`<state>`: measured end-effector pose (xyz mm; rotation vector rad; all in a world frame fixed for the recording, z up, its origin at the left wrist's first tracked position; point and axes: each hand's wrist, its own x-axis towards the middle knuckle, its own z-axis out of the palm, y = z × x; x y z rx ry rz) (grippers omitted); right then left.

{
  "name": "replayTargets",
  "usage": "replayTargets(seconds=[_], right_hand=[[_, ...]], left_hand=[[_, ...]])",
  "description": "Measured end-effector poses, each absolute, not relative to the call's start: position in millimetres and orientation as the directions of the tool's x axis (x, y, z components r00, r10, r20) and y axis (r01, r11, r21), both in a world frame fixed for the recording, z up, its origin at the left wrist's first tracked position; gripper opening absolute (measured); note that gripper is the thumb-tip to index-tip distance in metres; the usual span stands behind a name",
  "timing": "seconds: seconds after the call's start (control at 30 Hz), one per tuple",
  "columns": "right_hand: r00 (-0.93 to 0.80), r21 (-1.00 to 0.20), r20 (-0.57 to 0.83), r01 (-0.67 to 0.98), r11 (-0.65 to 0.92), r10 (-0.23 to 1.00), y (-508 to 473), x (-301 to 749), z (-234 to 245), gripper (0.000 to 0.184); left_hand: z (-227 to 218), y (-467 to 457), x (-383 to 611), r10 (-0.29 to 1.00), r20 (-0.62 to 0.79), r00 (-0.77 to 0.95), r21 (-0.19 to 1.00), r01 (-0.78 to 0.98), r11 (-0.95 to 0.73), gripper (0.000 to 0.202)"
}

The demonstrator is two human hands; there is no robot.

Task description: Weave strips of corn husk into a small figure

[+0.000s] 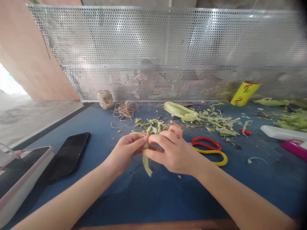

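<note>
While pinching one pale green leaf strip (146, 159) between left hand (126, 150) and right hand (171, 150), held together just above blue counter (153, 198); yellow container (244, 93) upright far right, contents unseen; red-and-yellow scissors (211, 150) beside.

Pale green leaf strip (146, 161) is hanging over the deep blue table (148, 198), with red-and-yellow scissor handles (211, 149) showing right of centre. Glossy black phone (66, 156) is sitting lower left, yellow can (244, 92) with red swirls upper right, magenta box (294, 148) far right.
</note>
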<state>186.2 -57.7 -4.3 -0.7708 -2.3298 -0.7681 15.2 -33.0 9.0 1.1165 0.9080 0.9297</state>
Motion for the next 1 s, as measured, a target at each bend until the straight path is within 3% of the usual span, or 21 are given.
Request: replayTargets(seconds=[0.17, 0.23, 0.3, 0.4, 0.5, 0.6, 0.73, 1.0], right_hand=[[-0.755, 0.452, 0.588, 0.605, 0.655, 0.292, -59, 184, -2, 0.021], [-0.734, 0.387, 0.607, 0.608, 0.693, 0.305, -61, 183, 0, 0.023], [-0.635, 0.167, 0.677, 0.624, 0.763, 0.372, -62, 182, 4, 0.021], [-0.385, -0.286, 0.740, 0.562, 0.776, 0.552, -57, 183, 6, 0.012], [-0.136, -0.640, 0.633, 0.464, 0.613, 0.762, -47, 185, 2, 0.010], [-0.089, -0.840, 0.442, 0.308, 0.446, 0.893, -40, 185, -4, 0.010], [-0.082, -0.866, 0.395, 0.300, 0.401, 0.915, -40, 184, -5, 0.011], [-0.097, -0.869, 0.338, 0.349, 0.350, 0.936, -44, 182, 0, 0.011]], left_hand=[[11, -33, 17, 0.935, -0.112, 0.335, 0.972, -0.158, 0.173, 0.013], [12, -33, 17, 0.949, -0.082, 0.303, 0.984, -0.127, 0.126, 0.014], [13, -33, 17, 0.970, -0.007, 0.243, 1.000, -0.007, 0.009, 0.014], [13, -34, 15, 0.967, 0.120, 0.224, 0.964, 0.209, -0.167, 0.014], [10, -33, 13, 0.953, 0.157, 0.261, 0.938, 0.264, -0.226, 0.015], [8, -33, 13, 0.946, 0.130, 0.297, 0.954, 0.223, -0.202, 0.013], [10, -34, 15, 0.928, 0.111, 0.355, 0.976, 0.137, -0.169, 0.011], [12, -32, 14, 0.933, 0.201, 0.297, 0.930, 0.240, -0.277, 0.007]])
